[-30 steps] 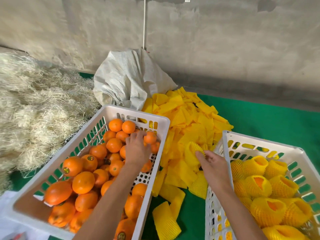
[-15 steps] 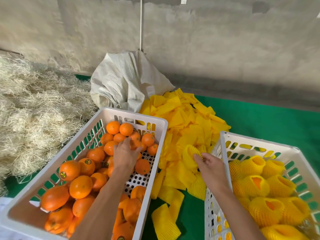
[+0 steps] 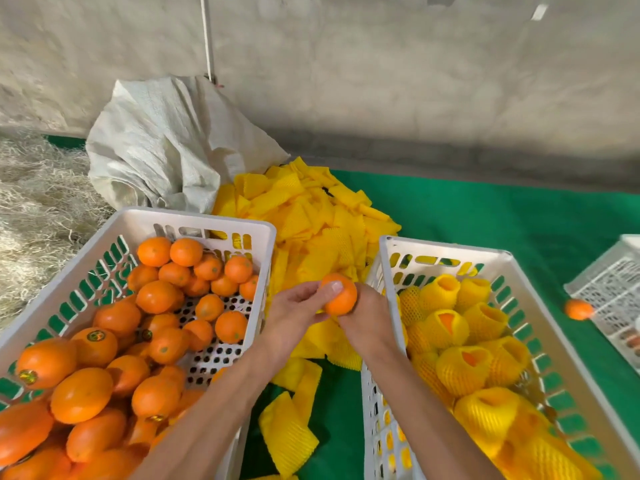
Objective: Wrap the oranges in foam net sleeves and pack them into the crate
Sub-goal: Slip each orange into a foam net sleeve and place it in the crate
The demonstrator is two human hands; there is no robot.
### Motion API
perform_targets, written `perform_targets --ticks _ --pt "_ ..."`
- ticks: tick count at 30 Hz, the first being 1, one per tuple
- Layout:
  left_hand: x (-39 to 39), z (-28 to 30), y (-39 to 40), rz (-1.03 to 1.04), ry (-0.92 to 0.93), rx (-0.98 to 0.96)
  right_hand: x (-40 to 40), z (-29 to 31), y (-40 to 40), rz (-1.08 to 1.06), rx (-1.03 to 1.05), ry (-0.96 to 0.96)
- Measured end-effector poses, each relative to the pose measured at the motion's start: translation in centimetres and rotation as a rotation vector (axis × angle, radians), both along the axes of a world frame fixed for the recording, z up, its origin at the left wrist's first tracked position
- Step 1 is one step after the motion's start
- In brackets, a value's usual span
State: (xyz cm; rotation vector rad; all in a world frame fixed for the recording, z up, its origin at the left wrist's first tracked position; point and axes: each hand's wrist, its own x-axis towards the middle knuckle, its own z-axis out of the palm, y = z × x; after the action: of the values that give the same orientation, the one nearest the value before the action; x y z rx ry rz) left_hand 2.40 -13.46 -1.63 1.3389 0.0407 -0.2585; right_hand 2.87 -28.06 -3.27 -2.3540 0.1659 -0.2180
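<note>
Fingers of the left hand (image 3: 294, 311) are curled round a bare orange (image 3: 338, 295), the thumb lying across its top; the right hand (image 3: 367, 318) cups the same fruit from the other side, its fingers wrapped underneath. Whether a sleeve is pinched under the right fingers cannot be told; they hide that spot. The orange sits between the two palms, above the loose pile of foam sleeves (image 3: 311, 216) and between the two crates.

It looks firm, smooth and moderately heavy, a little slick in the skin, so a cupped hold round its widest part should serve better than a fingertip pinch; hard squeezing could bruise it. The sleeves look light, soft and stretchy, best taken by an open rim and spread.

The orange is nearly round, so it has no clear long axis, and the stem end is not visible. Just right of the right hand, the packing crate (image 3: 446, 249) holds wrapped oranges (image 3: 446, 323), most with the sleeve mouth facing up. Left of the left hand, the supply crate (image 3: 194, 220) holds bare fruit.
</note>
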Motion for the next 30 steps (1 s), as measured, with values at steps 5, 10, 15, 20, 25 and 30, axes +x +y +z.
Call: perform_targets --ticks 5,10,15,20,25,30 --pt "0.2 0.4 1.0 -0.031 0.191 -0.055 0.2 0.2 0.5 0.046 -0.203 -0.049" --pt "0.3 -0.2 1.1 -0.029 0.314 -0.116 -0.1 0.0 0.3 0.079 -0.171 -0.048" --pt "1.0 -1.0 2.0 -0.052 0.355 -0.273 0.0 -0.4 -0.1 0.246 -0.073 -0.013" --pt "1.2 -1.2 2.0 -0.002 0.339 -0.261 0.2 0.0 -0.4 0.106 0.206 0.014" --pt "0.8 -0.8 1.5 -0.008 0.287 -0.059 0.5 0.2 -0.6 -0.064 0.447 0.063" --pt "0.4 -0.9 0.9 -0.004 0.27 0.206 0.3 0.5 -0.3 -0.09 0.414 -0.078"
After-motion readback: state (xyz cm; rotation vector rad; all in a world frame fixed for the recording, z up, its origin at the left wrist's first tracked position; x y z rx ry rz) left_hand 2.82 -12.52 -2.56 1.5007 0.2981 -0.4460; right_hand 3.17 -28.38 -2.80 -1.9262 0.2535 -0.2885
